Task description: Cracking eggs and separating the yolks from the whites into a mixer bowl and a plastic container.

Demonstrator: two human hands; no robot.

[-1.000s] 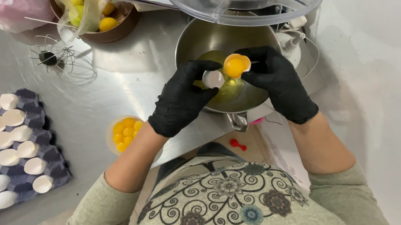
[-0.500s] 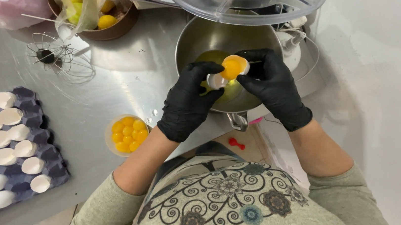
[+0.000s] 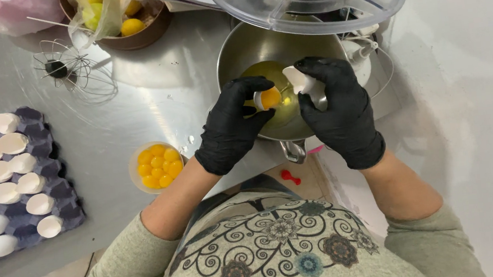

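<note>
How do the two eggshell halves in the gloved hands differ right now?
The shell half in the left hand, at, cups a yellow yolk, open side up; the shell half in the right hand, at, shows no yolk and is tilted. Both are white, held over the steel mixing bowl.

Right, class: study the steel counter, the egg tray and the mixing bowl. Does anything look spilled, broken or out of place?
Small white flecks, perhaps shell or drips, lie on the steel counter beside the small tub of yellow yolks. A wire whisk attachment lies loose on its side. The emptied half-shells sit back in the purple egg tray.
</note>
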